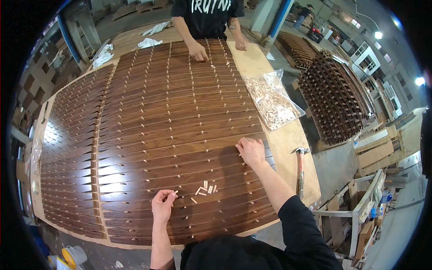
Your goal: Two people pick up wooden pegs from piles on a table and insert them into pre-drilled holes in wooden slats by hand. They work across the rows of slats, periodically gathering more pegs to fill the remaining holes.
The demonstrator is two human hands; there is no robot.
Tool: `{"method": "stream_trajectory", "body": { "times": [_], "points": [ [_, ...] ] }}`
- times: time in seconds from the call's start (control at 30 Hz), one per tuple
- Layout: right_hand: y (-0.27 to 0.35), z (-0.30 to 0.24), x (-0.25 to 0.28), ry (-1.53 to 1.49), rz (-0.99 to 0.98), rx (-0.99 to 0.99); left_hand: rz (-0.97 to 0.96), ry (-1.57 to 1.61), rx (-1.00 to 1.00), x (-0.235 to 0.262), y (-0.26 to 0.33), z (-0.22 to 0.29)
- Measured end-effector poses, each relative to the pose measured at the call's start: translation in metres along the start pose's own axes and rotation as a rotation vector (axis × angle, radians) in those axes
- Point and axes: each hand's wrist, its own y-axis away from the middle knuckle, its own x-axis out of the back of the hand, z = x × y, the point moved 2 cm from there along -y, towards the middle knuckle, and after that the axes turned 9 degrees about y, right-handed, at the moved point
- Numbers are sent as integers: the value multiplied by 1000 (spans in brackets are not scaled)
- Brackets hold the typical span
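Note:
Rows of dark brown wooden slats [180, 118] lie across the table, with pale wooden dowels standing up out of them in lines. My left hand [163, 208], low over the slats, pinches a small wooden dowel [175, 192] between thumb and fingertips. Further right and higher up, my right hand [252, 152] is closed, its fingertips down at the slats; what they hold, if anything, is hidden. Between my hands, nearer the left one, a small scatter of loose dowels [210, 189] rests on the wood.
A clear plastic bag of dowels [272, 101] lies on the right border board [292, 135], with a hammer [300, 173] nearer me. Across the table a co-worker's hand [198, 51] touches the slats. Stacked slatted panels [335, 96] stand right; buckets [72, 256] sit lower left.

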Motion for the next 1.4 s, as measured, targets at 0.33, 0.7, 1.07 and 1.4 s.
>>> {"method": "stream_trajectory", "body": {
  "times": [0.33,0.7,1.07,1.4],
  "points": [
    [22,-24,24,-192,88,-107,21,45,-24,-15,20,10],
    [117,-105,40,-1062,-454,-133,-286,281,49,-104,32,15],
    [38,58,40,-743,-10,-526,-374,396,136,-95,48,-13],
    [-1,96,8,-295,-59,-355,-275,530,304,-88,60,-23]
  ]
}}
